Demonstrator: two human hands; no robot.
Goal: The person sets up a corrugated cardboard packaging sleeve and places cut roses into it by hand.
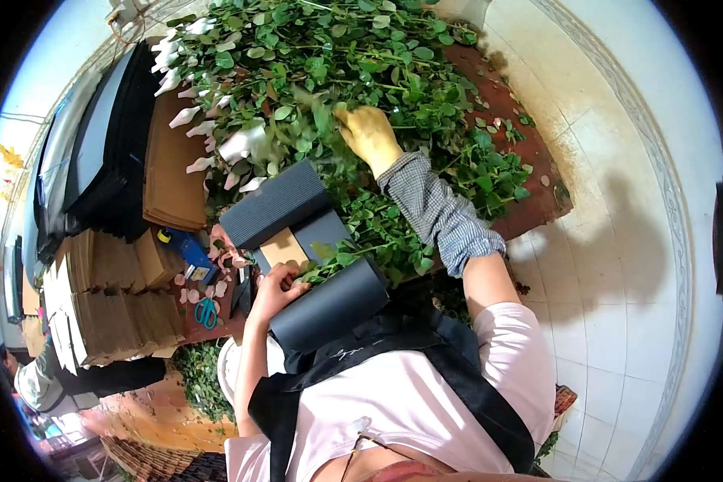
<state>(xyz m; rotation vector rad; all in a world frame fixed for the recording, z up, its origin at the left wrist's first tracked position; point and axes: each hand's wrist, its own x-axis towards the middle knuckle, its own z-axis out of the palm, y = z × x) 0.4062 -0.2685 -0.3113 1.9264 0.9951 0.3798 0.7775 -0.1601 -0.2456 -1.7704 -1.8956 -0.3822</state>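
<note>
My right hand (368, 138), in a yellow glove below a checked sleeve cover, is closed among the leaves of the flower pile. Blurred leafy stems (323, 120) run from its fingers, towards a blurred flower head in a white sleeve (243, 145). My bare left hand (276, 291) lies with bent fingers at the lower edge of a brown cardboard piece (284, 249), beside some green leaves. The cardboard rests on a dark corrugated sheet (277, 201), whose far side is curled up. Its near roll (329, 305) lies against my black apron.
Flower stems (394, 56) with white-sleeved heads cover the red-brown table (550, 189). Stacked brown cardboard (108, 297) and dark sheets (108, 153) stand left. Teal scissors (206, 313), a blue tool (189, 251) and loose petals lie near the left edge. A tiled wall rises right.
</note>
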